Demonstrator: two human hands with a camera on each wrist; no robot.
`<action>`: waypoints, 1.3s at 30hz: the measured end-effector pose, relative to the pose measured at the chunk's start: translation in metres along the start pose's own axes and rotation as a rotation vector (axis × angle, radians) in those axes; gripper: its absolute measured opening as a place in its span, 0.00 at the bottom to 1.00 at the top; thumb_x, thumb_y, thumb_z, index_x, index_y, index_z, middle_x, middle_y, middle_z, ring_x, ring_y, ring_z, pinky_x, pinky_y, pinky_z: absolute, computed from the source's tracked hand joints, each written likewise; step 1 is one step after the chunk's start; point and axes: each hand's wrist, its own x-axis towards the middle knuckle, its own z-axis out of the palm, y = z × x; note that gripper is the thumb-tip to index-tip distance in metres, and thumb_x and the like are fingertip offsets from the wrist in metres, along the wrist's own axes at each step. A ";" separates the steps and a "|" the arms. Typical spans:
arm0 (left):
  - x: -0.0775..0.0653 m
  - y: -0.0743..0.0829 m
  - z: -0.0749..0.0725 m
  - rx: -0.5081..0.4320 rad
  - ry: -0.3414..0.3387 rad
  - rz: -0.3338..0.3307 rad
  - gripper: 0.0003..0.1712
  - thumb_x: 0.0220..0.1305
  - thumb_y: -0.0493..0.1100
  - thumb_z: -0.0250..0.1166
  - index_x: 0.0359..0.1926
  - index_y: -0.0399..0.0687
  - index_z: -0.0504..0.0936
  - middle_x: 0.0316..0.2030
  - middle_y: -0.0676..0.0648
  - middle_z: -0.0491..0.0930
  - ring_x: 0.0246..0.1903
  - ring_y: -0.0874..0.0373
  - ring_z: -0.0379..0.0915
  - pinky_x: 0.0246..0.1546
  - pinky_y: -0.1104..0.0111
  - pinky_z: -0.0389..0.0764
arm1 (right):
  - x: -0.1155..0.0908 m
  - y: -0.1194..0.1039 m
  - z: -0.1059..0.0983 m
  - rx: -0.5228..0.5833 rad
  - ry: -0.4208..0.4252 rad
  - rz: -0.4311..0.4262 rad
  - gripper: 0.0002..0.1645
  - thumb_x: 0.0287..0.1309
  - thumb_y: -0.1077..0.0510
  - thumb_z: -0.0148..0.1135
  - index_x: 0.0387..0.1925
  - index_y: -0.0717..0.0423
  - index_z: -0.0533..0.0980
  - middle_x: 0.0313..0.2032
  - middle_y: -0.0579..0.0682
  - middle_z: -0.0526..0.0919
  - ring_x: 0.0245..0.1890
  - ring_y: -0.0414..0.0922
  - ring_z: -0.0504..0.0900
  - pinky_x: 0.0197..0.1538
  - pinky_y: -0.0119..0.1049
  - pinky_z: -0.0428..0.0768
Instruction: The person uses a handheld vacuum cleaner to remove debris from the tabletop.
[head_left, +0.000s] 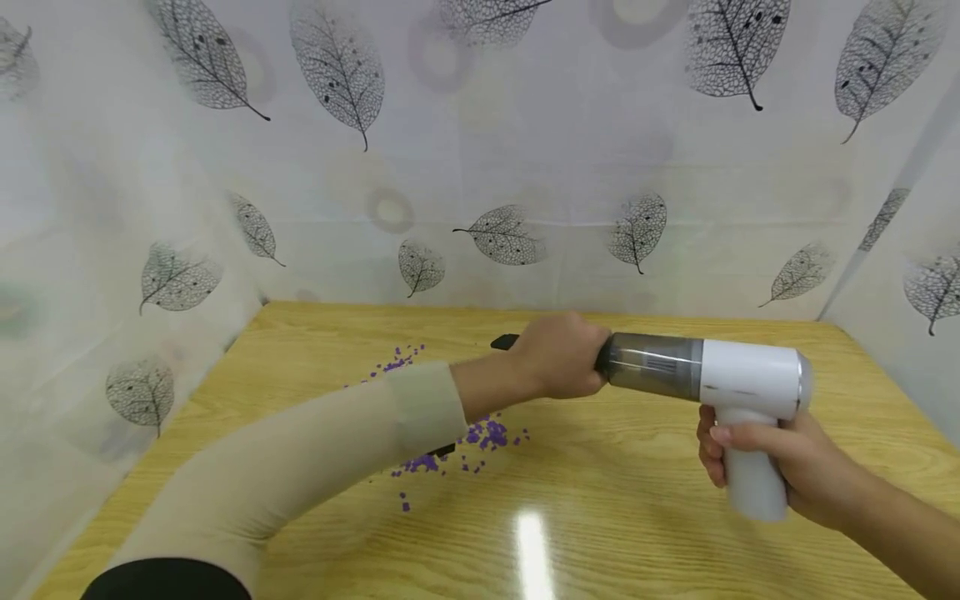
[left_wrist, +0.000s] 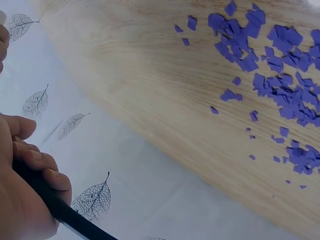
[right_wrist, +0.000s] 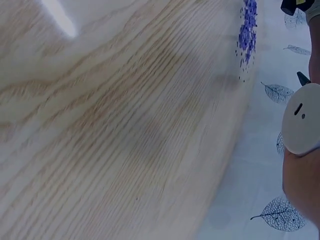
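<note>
Head view: faced forward and down over the desk (head_left: 637, 483). Left wrist: neared the purple scraps (left_wrist: 295, 100). Right wrist: showed them farther off. All three shared both.

Glossy wood-grain table (head_left: 637, 475), smooth plastic handheld vacuum (head_left: 750, 371), matt paper scraps (left_wrist: 239, 37)

Wood-grain table (head_left: 637, 500), pale sheeting (head_left: 540, 158) behind it, dark veined leaf prints (head_left: 504, 237)
</note>
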 end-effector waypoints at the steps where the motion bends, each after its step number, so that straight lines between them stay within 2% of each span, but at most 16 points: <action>1: 0.000 -0.001 -0.001 -0.007 -0.007 -0.007 0.10 0.54 0.53 0.62 0.25 0.55 0.74 0.20 0.58 0.74 0.19 0.65 0.70 0.16 0.74 0.70 | 0.001 0.000 0.001 0.005 0.005 0.018 0.17 0.59 0.76 0.35 0.41 0.58 0.67 0.28 0.49 0.79 0.25 0.44 0.80 0.28 0.44 0.79; 6: -0.001 -0.010 -0.006 -0.058 -0.057 -0.015 0.09 0.54 0.52 0.63 0.26 0.55 0.74 0.23 0.58 0.75 0.21 0.64 0.70 0.19 0.74 0.71 | 0.011 -0.001 0.007 0.065 0.005 0.071 0.14 0.61 0.73 0.35 0.38 0.59 0.67 0.26 0.50 0.79 0.24 0.46 0.81 0.30 0.45 0.80; 13: -0.001 -0.033 -0.021 -0.123 -0.111 0.066 0.10 0.58 0.54 0.62 0.36 0.57 0.76 0.30 0.59 0.77 0.28 0.65 0.71 0.27 0.74 0.71 | 0.023 -0.005 0.011 0.065 0.022 0.049 0.16 0.59 0.73 0.33 0.36 0.55 0.67 0.24 0.47 0.78 0.23 0.44 0.80 0.28 0.41 0.79; 17: -0.004 -0.051 -0.027 -0.255 -0.153 0.103 0.12 0.59 0.55 0.62 0.35 0.54 0.75 0.28 0.57 0.77 0.26 0.64 0.70 0.27 0.74 0.71 | 0.026 -0.006 0.005 0.060 0.030 0.060 0.16 0.59 0.72 0.33 0.35 0.56 0.68 0.24 0.48 0.78 0.23 0.45 0.81 0.28 0.42 0.80; 21: -0.010 -0.074 -0.029 -0.419 -0.188 0.115 0.12 0.60 0.55 0.62 0.32 0.54 0.76 0.25 0.54 0.75 0.23 0.62 0.68 0.27 0.73 0.71 | 0.028 -0.008 -0.005 0.108 0.006 0.081 0.20 0.62 0.71 0.30 0.35 0.58 0.71 0.26 0.50 0.80 0.25 0.45 0.82 0.31 0.41 0.81; 24: -0.015 -0.087 -0.029 -0.537 -0.219 0.132 0.11 0.65 0.53 0.57 0.34 0.54 0.78 0.27 0.54 0.76 0.25 0.62 0.70 0.30 0.72 0.73 | 0.029 -0.008 -0.011 0.136 -0.014 0.099 0.22 0.64 0.70 0.27 0.36 0.59 0.72 0.28 0.50 0.80 0.28 0.45 0.82 0.32 0.40 0.81; 27: -0.019 -0.094 -0.031 -0.628 -0.257 0.130 0.12 0.70 0.49 0.50 0.36 0.52 0.79 0.30 0.53 0.78 0.26 0.60 0.71 0.32 0.70 0.73 | 0.031 -0.010 -0.014 0.135 -0.004 0.119 0.22 0.66 0.69 0.26 0.37 0.60 0.72 0.29 0.49 0.81 0.29 0.44 0.82 0.33 0.40 0.82; 31: -0.022 -0.097 -0.032 -0.674 -0.295 0.107 0.13 0.71 0.43 0.47 0.38 0.48 0.79 0.31 0.51 0.80 0.27 0.58 0.73 0.32 0.70 0.72 | 0.034 -0.013 -0.015 0.057 0.080 0.152 0.19 0.69 0.65 0.31 0.39 0.58 0.73 0.29 0.49 0.81 0.29 0.43 0.82 0.33 0.41 0.82; 36: -0.024 -0.099 -0.030 -0.723 -0.348 0.056 0.12 0.70 0.39 0.49 0.43 0.46 0.80 0.33 0.51 0.82 0.30 0.54 0.75 0.30 0.72 0.73 | 0.037 -0.014 -0.016 -0.147 0.272 0.210 0.10 0.70 0.57 0.43 0.43 0.58 0.69 0.29 0.48 0.82 0.26 0.43 0.81 0.31 0.43 0.82; 39: -0.023 -0.100 -0.028 -0.751 -0.371 0.030 0.13 0.68 0.37 0.51 0.47 0.45 0.80 0.33 0.51 0.82 0.31 0.54 0.76 0.29 0.71 0.74 | 0.039 -0.013 -0.018 -0.245 0.374 0.245 0.14 0.68 0.54 0.49 0.44 0.63 0.64 0.27 0.48 0.82 0.24 0.44 0.81 0.30 0.43 0.82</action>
